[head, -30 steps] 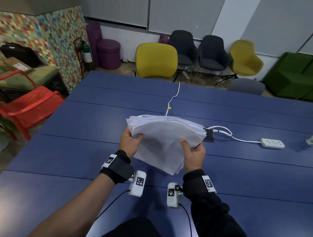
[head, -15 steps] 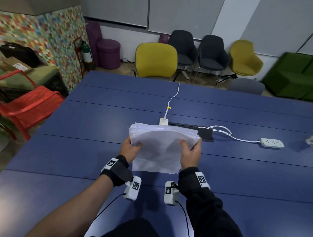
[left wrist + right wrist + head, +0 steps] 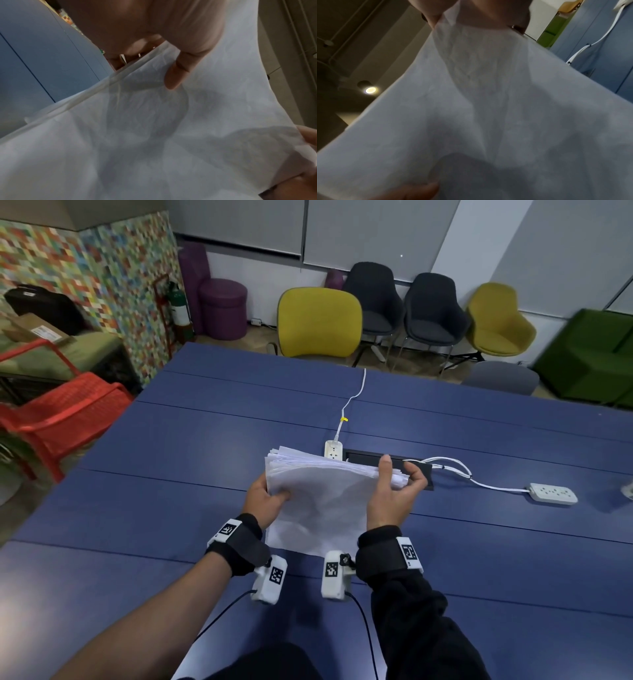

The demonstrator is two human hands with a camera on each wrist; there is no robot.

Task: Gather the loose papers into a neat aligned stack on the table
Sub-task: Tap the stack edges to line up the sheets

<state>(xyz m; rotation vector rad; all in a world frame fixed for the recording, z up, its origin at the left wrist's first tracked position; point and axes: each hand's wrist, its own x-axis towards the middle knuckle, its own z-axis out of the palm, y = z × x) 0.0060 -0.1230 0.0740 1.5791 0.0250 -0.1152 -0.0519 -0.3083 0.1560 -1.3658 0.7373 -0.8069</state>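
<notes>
Blue planks make up the table (image 3: 144, 508), with a red plastic chair (image 3: 65, 412) off its left edge and yellow and dark chairs along the far wall. Just beyond the stack of papers (image 3: 325, 501) a white power strip (image 3: 333, 449) lies on the table, and a second strip (image 3: 553, 493) lies to the right of the stack. The stack is held above the table between both hands, its far edges fanned unevenly. The left hand (image 3: 263, 503) grips the stack's left edge, thumb (image 3: 176, 75) on top and fingers curled underneath. The right hand (image 3: 390, 498) clasps the right edge, thumb upright against the top sheet (the other fingers curl loosely past the edge).
</notes>
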